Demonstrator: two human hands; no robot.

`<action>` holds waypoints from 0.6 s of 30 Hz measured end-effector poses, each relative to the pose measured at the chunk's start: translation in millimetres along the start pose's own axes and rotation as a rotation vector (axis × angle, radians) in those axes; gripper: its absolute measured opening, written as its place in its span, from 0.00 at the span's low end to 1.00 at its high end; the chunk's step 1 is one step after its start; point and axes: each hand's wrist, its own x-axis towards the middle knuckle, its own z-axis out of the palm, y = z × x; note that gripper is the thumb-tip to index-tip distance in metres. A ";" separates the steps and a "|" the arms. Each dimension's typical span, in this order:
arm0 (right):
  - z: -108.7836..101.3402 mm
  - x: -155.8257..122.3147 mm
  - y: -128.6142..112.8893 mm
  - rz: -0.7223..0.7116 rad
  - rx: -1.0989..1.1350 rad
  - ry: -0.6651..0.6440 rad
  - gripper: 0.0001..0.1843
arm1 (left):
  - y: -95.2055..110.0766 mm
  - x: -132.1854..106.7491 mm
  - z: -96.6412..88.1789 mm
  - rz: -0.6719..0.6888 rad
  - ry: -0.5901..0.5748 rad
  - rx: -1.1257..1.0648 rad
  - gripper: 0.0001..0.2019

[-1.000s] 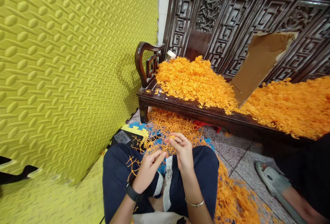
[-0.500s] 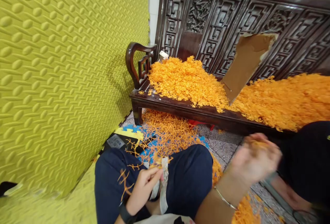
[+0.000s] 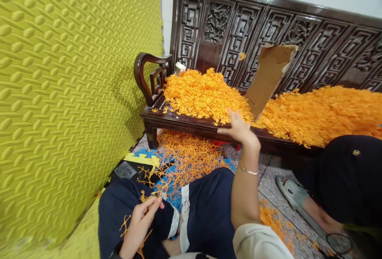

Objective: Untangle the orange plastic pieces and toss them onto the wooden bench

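Observation:
My left hand (image 3: 146,215) is low over my lap, thumb and fingers pinched on an orange branching strand (image 3: 142,196); more thin strands stick out below the hand. My right hand (image 3: 238,127) is stretched out toward the wooden bench (image 3: 185,120), its fingers spread and nothing in them. Beyond it, a small orange piece (image 3: 242,56) hangs in the air in front of the carved backrest. A heap of small orange pieces (image 3: 203,92) covers the left part of the seat. Under the bench lies a pile of thin orange branching strands (image 3: 191,151).
A torn cardboard sheet (image 3: 268,76) stands between that heap and a second orange heap (image 3: 337,111). On the left rises a yellow textured mat (image 3: 74,92). Another person's sandalled foot (image 3: 301,199) and dark-clothed knee (image 3: 346,171) are at the right.
My right hand has swung from the right toward the bench and opened, and an orange piece is now in the air. My left hand keeps its pinch, a little lower and further left.

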 end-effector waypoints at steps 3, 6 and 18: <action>31.7 -34.0 9.1 0.119 0.037 -0.397 0.28 | -4.0 0.1 -0.6 -0.027 0.007 -0.027 0.29; 57.0 -85.4 18.6 0.101 0.218 -0.718 0.31 | -5.7 1.7 -3.8 -0.014 0.012 -0.040 0.29; 71.4 -156.5 -42.1 -0.061 0.420 -0.816 0.13 | 46.6 23.9 -1.2 0.160 -0.063 -0.325 0.19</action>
